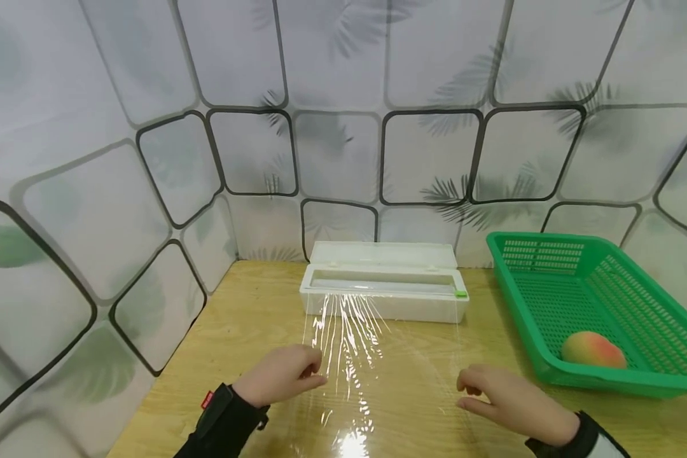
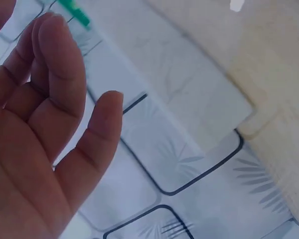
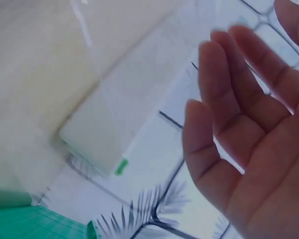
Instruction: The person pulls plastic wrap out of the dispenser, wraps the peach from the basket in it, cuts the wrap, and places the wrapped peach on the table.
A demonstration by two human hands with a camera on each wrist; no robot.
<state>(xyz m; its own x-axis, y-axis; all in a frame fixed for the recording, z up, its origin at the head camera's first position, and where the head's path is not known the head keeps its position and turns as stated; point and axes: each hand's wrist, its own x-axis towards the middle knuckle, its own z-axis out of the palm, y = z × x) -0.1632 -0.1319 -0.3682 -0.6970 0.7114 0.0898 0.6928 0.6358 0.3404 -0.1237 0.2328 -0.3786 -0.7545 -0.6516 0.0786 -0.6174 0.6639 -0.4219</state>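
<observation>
A white cling film dispenser box point(image 1: 386, 310) stands at the back of the wooden table, its lid point(image 1: 383, 255) raised and a roll point(image 1: 378, 284) inside. Clear, wrinkled cling film point(image 1: 349, 337) runs from its front edge toward me over the table, shining with glare. My left hand point(image 1: 283, 375) is at the film's left side, its fingers loosely bent and the thumb apart from them in the left wrist view. Over by the right side of the film is my right hand point(image 1: 509, 401), also with relaxed fingers and nothing visible between fingers and thumb.
On the right of the table sits a green plastic basket point(image 1: 521, 324) with a yellow-red peach-like fruit point(image 1: 593, 350) in its near corner. A patterned white wall covering point(image 1: 338, 156) closes off the back and left. A green cutter piece point(image 1: 461, 294) marks the box's right end.
</observation>
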